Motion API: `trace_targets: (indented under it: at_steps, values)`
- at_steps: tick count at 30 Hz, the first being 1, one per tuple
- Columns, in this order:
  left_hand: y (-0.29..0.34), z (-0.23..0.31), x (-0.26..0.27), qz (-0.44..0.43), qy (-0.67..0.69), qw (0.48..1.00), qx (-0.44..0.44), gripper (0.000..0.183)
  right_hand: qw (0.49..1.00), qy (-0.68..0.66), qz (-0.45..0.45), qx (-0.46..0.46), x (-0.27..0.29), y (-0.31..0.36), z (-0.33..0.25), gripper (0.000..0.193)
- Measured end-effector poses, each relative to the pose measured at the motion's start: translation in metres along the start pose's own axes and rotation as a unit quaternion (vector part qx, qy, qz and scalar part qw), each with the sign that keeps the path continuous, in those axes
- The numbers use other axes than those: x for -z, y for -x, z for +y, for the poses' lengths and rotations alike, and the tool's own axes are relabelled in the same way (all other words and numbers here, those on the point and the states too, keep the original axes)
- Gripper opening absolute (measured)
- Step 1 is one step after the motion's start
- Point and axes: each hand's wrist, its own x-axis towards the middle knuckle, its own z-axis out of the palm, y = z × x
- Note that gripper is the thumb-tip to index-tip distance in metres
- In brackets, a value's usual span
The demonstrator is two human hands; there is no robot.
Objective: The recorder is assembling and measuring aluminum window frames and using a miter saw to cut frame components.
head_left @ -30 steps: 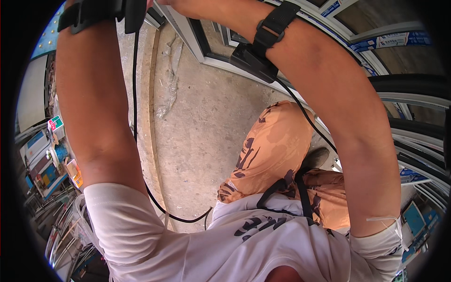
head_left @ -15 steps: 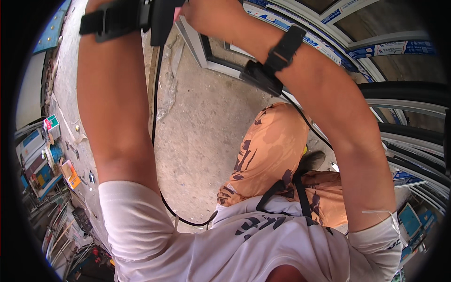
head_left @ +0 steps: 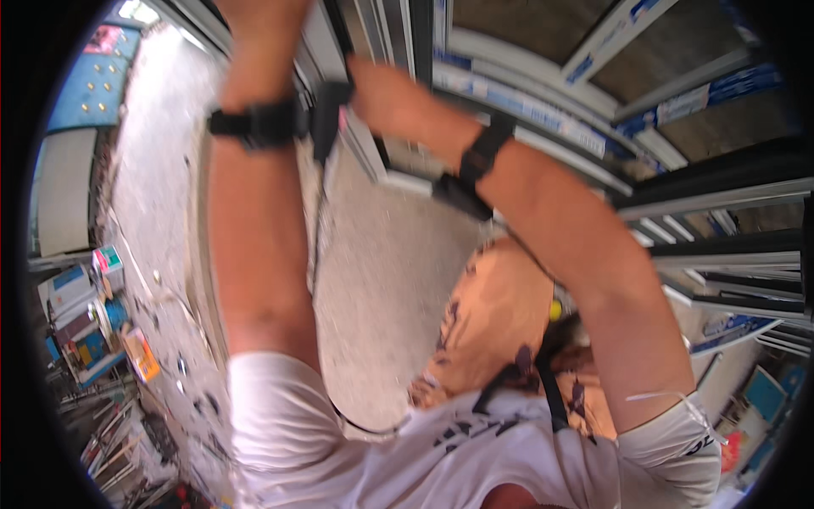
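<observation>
My left hand (head_left: pixel 264 19) reaches up to the top edge of the view, beside a dark-and-white window frame (head_left: pixel 320 42). Its fingers lie beyond the picture. My right hand (head_left: pixel 366 89) is against the same frame, lower down, with its fingers hidden from sight. What either hand grips, if anything, does not show. Both wrists wear black straps, each with a black device (head_left: pixel 329 119) and a thin cable running down along the arm.
Several window frames (head_left: pixel 543 110) with blue-and-white film lean upright on the right, close to my right arm. Concrete floor (head_left: pixel 381 280) lies below me. Boxes and clutter (head_left: pixel 85 331) line the left, with a blue panel (head_left: pixel 93 81) farther off.
The view has swung, so my left arm sits farther right and lower in the picture. More of the upright frames shows at the top, and my left hand has come partly into sight.
</observation>
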Motion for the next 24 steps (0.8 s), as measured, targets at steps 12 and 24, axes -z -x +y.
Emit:
trace_targets:
  at_steps: [12, 24]
  values:
    - [0.006, 0.017, 0.047, -0.201, 0.112, 0.961, 0.156, 0.084, 0.885, -0.201, 0.354, 0.227, 0.157, -0.047, -0.154, 0.041]
    - [0.008, 0.025, 0.046, -0.224, 0.080, 0.956, 0.174, 0.090, 0.961, 0.027, 0.266, 0.074, 0.173, -0.054, -0.173, 0.043]
